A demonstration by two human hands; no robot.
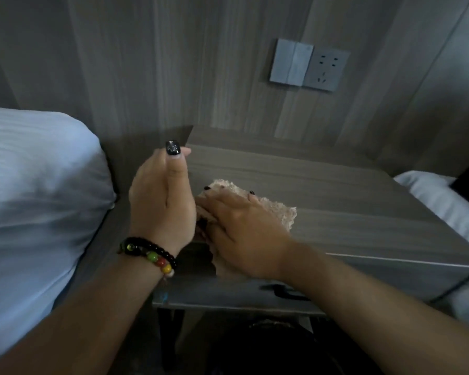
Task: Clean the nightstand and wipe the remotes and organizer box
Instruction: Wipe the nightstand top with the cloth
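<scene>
Nightstand point(336, 196): grey wood-grain top, standing between two beds against a panelled wall point(173, 63). Front edge runs from lower left toward right, with a pale trim line; a dark drawer handle point(284, 290) shows on the face below it. Left edge adjoins a bed with a white pillow point(33, 185); right edge meets a second bed's white bedding point(439, 196), on which a dark item lies, too cropped to identify. Bare top extends behind and to the right of the cloth, up to the wall.

Cloth point(279, 209): pale pink, textured, lying on the top near the front left corner. Long axis runs roughly left to right; its ragged far end points toward the right bed.

Right hand point(241, 228): laid flat on the cloth, fingers extended and pressing it down, fingertips toward the wall.

Left hand point(160, 196): raised just left of the cloth, above the left edge, thumb up, fingers loosely curled; whether it has hold of anything cannot be told. Beaded bracelet point(149, 254) on the wrist.

Wall: switch plate point(290, 62) and socket point(326, 70) side by side above the top.
</scene>
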